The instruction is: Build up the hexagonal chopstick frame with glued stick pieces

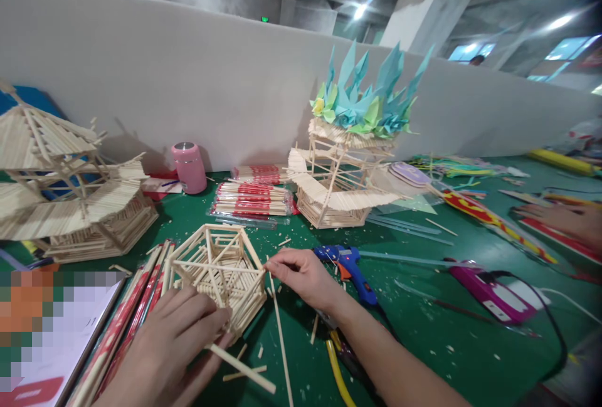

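Note:
A small six-sided frame of wooden sticks (221, 269) stands on the green table (423, 332) in front of me. My left hand (164, 347) rests against its near side with fingers curled, pressing a loose stick (242, 368) that juts out to the right. My right hand (303, 275) is at the frame's right edge, its fingers pinched on a long thin stick (280, 332) that runs toward me along the table. A blue glue gun (350, 269) lies just right of that hand.
Finished stick pagodas stand at left (70, 194) and centre (338, 187), the latter topped with paper cranes (367, 96). Packs of chopsticks (251, 200), a pink cup (189, 167), a purple glue gun (491, 294), yellow-handled pliers (338, 366). Another person's hand (559, 219) rests at right.

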Demonstrator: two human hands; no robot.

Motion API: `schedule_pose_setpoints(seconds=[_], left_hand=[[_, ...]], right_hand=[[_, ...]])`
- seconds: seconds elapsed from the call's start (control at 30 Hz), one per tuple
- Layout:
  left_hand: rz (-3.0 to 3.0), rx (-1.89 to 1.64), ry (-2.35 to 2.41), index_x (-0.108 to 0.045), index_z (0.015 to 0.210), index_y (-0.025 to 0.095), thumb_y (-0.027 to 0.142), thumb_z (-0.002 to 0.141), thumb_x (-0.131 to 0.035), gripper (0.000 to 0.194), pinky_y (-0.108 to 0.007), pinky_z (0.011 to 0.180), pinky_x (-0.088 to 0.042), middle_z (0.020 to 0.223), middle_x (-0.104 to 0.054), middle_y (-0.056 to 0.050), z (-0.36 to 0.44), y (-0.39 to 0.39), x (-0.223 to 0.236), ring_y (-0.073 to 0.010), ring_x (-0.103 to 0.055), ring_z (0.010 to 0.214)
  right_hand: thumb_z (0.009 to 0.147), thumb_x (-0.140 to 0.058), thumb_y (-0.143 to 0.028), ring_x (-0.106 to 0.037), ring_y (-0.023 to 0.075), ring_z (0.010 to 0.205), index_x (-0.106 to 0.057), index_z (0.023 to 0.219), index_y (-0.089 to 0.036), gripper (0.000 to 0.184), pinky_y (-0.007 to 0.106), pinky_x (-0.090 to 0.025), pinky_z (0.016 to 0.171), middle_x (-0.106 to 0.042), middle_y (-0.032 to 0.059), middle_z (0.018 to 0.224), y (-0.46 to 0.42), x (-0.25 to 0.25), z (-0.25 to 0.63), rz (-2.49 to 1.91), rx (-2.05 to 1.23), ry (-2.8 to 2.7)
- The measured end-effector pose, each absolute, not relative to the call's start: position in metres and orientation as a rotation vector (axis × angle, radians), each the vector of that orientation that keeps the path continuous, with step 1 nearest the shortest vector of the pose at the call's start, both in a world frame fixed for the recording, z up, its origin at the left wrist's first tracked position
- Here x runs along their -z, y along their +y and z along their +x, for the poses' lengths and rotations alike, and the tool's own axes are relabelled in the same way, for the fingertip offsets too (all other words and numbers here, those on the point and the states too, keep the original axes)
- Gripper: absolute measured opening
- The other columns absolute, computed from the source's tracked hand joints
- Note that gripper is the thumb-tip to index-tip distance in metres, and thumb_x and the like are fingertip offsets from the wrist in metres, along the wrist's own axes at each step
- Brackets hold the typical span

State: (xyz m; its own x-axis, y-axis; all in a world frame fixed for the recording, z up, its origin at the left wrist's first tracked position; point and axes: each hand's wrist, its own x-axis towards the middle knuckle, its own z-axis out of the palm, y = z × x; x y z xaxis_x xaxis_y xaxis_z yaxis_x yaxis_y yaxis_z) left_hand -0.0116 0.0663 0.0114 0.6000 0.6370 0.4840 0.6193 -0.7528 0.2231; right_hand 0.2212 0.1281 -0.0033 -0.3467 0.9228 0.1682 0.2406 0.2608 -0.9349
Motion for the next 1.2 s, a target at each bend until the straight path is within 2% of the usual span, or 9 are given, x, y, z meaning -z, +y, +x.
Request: schedule_pose_setpoints(seconds=[0.13, 0.5, 0.77, 0.97, 1.2], left_hand=[[2.780, -0.898, 1.089, -0.058, 0.098, 0.023, 0.022, 0.085, -0.048, 0.017, -0.030, 0.070, -0.043, 0.085, -0.063, -0.002, -0.010, 0.067, -0.010, -0.0173, -0.057, 0.077], [2.760, -0.722, 1.017, -0.054, 0.094, 0.023, 0.016, 0.083, -0.046, 0.015, -0.027, 0.066, -0.044, 0.080, -0.059, -0.001, -0.015, 0.067, -0.026, -0.0155, -0.055, 0.073], [2.638, -0.807, 1.106, -0.058, 0.088, 0.023, 0.018, 0.086, -0.044, 0.015, -0.027, 0.064, -0.042, 0.074, -0.059, 0.000, -0.008, 0.063, -0.030, -0.0156, -0.054, 0.070], [2.755, -0.759, 0.978, -0.058, 0.084, 0.022, 0.014, 0.081, -0.048, 0.014, -0.023, 0.057, -0.044, 0.072, -0.062, 0.000, -0.010, 0.068, -0.038, -0.0145, -0.056, 0.066], [2.737, -0.771, 1.003, -0.058, 0.085, 0.021, 0.012, 0.082, -0.045, 0.016, -0.025, 0.056, -0.045, 0.069, -0.060, 0.000, -0.007, 0.068, -0.039, -0.0143, -0.055, 0.063]], right_hand=[[0.078, -0.063, -0.036, -0.055, 0.0137, 0.064, -0.074, 0.082, -0.017, 0.022, 0.025, -0.042, 0.060, -0.063, 0.0025, 0.069, 0.126, 0.005, 0.221, -1.053, -1.084, -1.771], [0.075, -0.066, -0.041, -0.055, 0.0135, 0.059, -0.075, 0.074, -0.018, 0.025, 0.025, -0.043, 0.056, -0.063, 0.0027, 0.065, 0.120, 0.009, 0.218, -1.022, -1.041, -1.709], [0.076, -0.066, -0.040, -0.055, 0.0134, 0.060, -0.074, 0.076, -0.019, 0.023, 0.025, -0.043, 0.056, -0.063, 0.0021, 0.065, 0.117, 0.010, 0.215, -1.026, -1.044, -1.685], [0.076, -0.066, -0.039, -0.055, 0.0133, 0.059, -0.073, 0.075, -0.019, 0.022, 0.025, -0.042, 0.055, -0.063, 0.0016, 0.065, 0.118, 0.009, 0.214, -1.024, -1.053, -1.680], [0.076, -0.065, -0.037, -0.055, 0.0129, 0.059, -0.073, 0.075, -0.019, 0.020, 0.025, -0.043, 0.055, -0.063, 0.0014, 0.065, 0.117, 0.010, 0.215, -1.025, -1.059, -1.678]])
